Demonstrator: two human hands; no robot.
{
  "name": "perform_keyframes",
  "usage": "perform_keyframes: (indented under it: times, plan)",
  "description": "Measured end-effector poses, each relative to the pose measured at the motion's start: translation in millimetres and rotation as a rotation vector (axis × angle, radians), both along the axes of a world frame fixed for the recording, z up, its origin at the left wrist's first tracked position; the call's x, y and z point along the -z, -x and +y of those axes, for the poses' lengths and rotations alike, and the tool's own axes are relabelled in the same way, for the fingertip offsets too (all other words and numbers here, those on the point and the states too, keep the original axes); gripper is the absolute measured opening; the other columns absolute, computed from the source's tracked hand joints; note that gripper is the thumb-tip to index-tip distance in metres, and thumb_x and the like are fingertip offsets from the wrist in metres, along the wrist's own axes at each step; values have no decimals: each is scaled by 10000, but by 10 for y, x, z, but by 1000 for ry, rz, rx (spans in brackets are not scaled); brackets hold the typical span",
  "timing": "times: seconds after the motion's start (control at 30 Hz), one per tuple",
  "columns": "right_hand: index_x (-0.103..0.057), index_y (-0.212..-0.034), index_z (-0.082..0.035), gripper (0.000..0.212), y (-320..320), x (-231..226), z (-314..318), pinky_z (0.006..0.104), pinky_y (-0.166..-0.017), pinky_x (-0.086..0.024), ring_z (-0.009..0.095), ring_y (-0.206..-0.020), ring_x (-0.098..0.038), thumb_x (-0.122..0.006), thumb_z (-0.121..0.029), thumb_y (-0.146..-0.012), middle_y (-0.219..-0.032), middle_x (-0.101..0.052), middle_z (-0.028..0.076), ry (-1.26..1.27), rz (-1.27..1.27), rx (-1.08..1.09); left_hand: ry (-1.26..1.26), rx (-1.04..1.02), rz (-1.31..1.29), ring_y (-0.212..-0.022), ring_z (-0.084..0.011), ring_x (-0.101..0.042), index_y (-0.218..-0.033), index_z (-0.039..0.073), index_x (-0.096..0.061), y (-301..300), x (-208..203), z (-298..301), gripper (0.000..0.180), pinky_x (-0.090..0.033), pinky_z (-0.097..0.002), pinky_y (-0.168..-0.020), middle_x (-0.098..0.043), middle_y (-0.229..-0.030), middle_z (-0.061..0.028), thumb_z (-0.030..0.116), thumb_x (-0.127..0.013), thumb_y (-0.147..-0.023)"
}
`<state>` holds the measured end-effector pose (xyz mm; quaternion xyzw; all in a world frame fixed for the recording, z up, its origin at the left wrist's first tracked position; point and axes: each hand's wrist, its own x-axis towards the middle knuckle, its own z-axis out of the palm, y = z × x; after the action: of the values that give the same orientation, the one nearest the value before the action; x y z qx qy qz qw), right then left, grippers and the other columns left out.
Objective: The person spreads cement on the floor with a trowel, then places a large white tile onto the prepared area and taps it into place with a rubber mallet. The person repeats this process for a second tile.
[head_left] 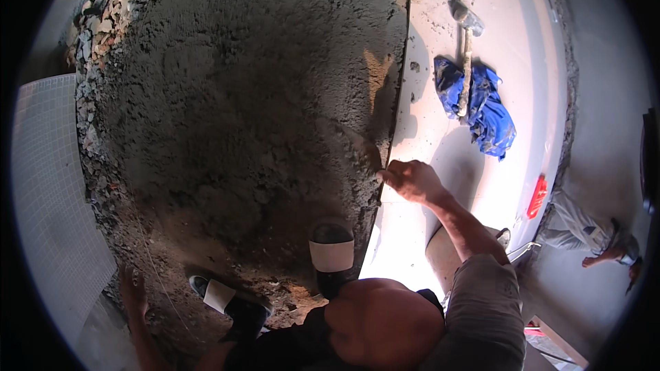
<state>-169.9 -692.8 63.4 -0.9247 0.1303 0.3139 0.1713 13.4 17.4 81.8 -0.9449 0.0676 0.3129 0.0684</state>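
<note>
My right hand (pixel 414 181) is closed around the handle of a trowel at the edge of the pale tiles. The trowel's blade (pixel 359 150), coated in grey mortar, lies against the rough mortar bed (pixel 227 89) and blends into it. Down at the lower left, in shadow, my left hand (pixel 134 293) is beside the edge of a light tile and the rubble strip. Its fingers look stretched out, with nothing seen in them.
A mallet (pixel 466 62) lies across a blue cloth (pixel 491 120) on the pale tiles (pixel 426 27). Further right are a red brush-like object (pixel 537 196) and another person (pixel 584 227). Gridded tiles (pixel 51 165) and broken rubble (pixel 89 96) border the mortar's left. A thin string (pixel 155 261) crosses the dirt.
</note>
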Motion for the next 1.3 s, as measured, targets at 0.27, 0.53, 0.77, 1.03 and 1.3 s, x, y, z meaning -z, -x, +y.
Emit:
perform_keyframes:
  times: [0.27,0.53,0.77,1.03,1.3]
  plan:
    - [-590,-1097,-29,279,-791,-85,-941,307,-571,-509,152,-673,-616,-529,-262,-954,-864,-641,114,-288,-267,716,-12,66,3,-1285,-375,-379,-1248,-16,-467,-140,-119,-240,383,-333,-442,-1054,-385,-1390,-218,202,-525,-939]
    - [-604,-1029,11,497,-1647,287,-1711,302,-546,-478,140,-575,-532,-584,-466,-891,-707,-558,84,-308,-390,1019,-7,25,-100,-1263,-390,-400,-1165,-44,-518,14,-197,-125,319,-355,-451,-1037,-418,-1361,-228,136,-563,-906]
    - [-605,-1054,-7,359,-1125,360,-1425,306,-603,-507,177,-605,-562,-645,-315,-873,-784,-589,88,-285,-282,913,-54,53,-99,-1267,-390,-398,-1173,-37,-518,-37,-177,-163,328,-366,-456,-1029,-409,-1370,-226,168,-559,-919]
    - [-639,-975,8,354,-325,186,-602,314,-466,-462,137,-478,-544,-586,-339,-928,-610,-558,75,-314,-327,869,48,64,-13,-1282,-382,-383,-1215,-25,-506,-266,-152,-468,354,-369,-458,-1031,-374,-1403,-212,192,-534,-936]
    - [-620,-985,22,455,-1800,362,-1779,273,-498,-464,122,-512,-534,-657,-413,-855,-680,-595,50,-325,-510,1012,-66,18,-9,-1287,-392,-372,-1213,-16,-506,64,-265,-223,342,-340,-458,-1054,-382,-1392,-225,166,-546,-925]
